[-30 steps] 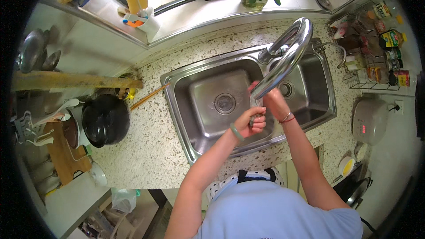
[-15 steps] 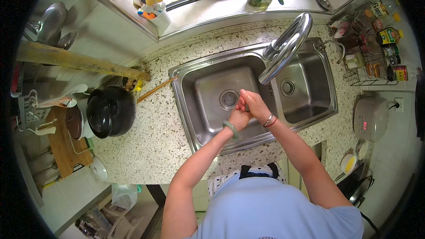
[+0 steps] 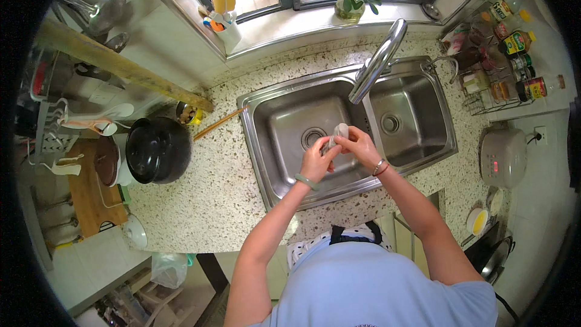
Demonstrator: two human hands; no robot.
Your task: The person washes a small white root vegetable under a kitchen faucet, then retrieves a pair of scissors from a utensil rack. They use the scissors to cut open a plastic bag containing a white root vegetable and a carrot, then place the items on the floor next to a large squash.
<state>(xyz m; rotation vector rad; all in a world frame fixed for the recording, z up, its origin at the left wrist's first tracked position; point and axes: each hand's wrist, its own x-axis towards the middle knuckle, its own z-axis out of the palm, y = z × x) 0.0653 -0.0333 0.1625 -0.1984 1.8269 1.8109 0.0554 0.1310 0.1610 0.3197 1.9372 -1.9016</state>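
Note:
Over the large left basin of the steel sink [image 3: 247,145], both hands hold a small, bunched greyish-white cloth [image 3: 341,129]. My left hand [image 3: 315,161], with a green bangle at the wrist, has its fingers closed round the lower end. My right hand [image 3: 359,148], wearing a silver bangle and a red cord, pinches the upper part from the right. Part of the cloth is hidden by the fingers. Above and to the right of the hands, a chrome faucet [image 3: 380,60] arches over the sink; no running water shows.
A black pot [image 3: 158,150] stands on the speckled counter [image 3: 209,206] at the left, near wooden chopsticks [image 3: 219,124]. A rice cooker [image 3: 503,158] and a wire rack of bottles [image 3: 484,94] are on the right. A potted plant [image 3: 351,6] sits on the windowsill.
The hands were clasped tightly together; now they are slightly apart, with the cloth showing between them. The whole view has shifted a little.

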